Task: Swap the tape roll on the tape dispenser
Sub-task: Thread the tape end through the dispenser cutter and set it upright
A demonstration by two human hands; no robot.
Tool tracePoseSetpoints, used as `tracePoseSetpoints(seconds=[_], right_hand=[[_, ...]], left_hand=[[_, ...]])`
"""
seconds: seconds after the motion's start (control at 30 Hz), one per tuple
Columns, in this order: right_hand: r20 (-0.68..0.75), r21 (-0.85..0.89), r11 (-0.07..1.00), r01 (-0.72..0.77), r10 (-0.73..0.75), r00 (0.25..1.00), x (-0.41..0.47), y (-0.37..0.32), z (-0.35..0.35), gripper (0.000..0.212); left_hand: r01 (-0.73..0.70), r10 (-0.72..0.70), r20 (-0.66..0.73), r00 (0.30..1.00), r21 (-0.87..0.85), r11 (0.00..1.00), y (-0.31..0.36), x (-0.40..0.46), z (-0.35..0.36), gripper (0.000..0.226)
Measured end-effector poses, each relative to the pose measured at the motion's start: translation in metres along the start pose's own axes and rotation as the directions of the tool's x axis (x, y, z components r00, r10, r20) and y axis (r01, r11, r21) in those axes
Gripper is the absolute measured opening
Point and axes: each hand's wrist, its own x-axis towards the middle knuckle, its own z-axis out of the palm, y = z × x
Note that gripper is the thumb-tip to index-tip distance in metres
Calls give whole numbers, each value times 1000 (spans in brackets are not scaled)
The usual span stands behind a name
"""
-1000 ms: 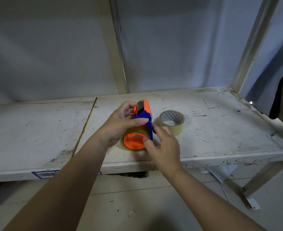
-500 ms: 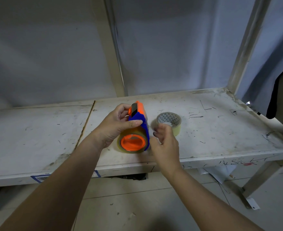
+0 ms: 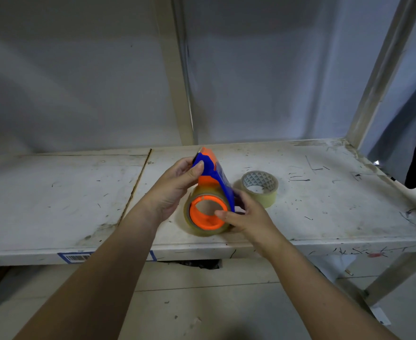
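A blue and orange tape dispenser [image 3: 214, 174] stands tilted on the white table [image 3: 324, 207], with a clear tape roll [image 3: 194, 225] mounted on its orange hub [image 3: 203, 219]. My left hand [image 3: 175, 187] grips the dispenser's upper blue body, thumb across its top. My right hand [image 3: 245, 215] holds the mounted roll from the right, its thumb on the hub's rim and fingers behind the roll. A second clear tape roll [image 3: 261, 187] with a patterned core lies flat on the table just right of the dispenser.
The table's front edge [image 3: 300, 246] runs below my hands, with a barcode label [image 3: 75, 257] at the left. A seam [image 3: 136, 187] splits the tabletop. Shelf posts [image 3: 175, 82] [image 3: 383, 69] rise behind, and the floor [image 3: 202, 303] lies beneath.
The dispenser has tilted, turning its open hub more toward me. My right hand, apart from it half a second ago, has come back and taken hold of the mounted roll.
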Motion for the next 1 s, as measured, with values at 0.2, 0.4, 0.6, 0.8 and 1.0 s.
tracePoseSetpoints(seconds=[0.2, 0.4, 0.6, 0.8, 1.0], right_hand=[[-235, -117, 992, 50, -77, 969, 1, 1, 10, 38], [-276, -107, 980, -165, 130, 952, 2, -3, 21, 53], [-279, -250, 938, -240, 168, 946, 9, -10, 33, 46], [-311, -429, 866, -257, 126, 942, 24, -7, 48, 31], [-354, -664, 682, -308, 76, 932, 27, 2, 48, 45]], left_hand=[[78, -55, -246, 968, 84, 993, -3, -13, 11, 84], [217, -248, -443, 862, -120, 969, -37, -38, 23, 47], [199, -263, -544, 797, -175, 964, -53, -43, 26, 28], [235, -259, -591, 764, -119, 965, -57, -35, 22, 42], [211, -157, -612, 775, 17, 977, -60, -30, 23, 43]])
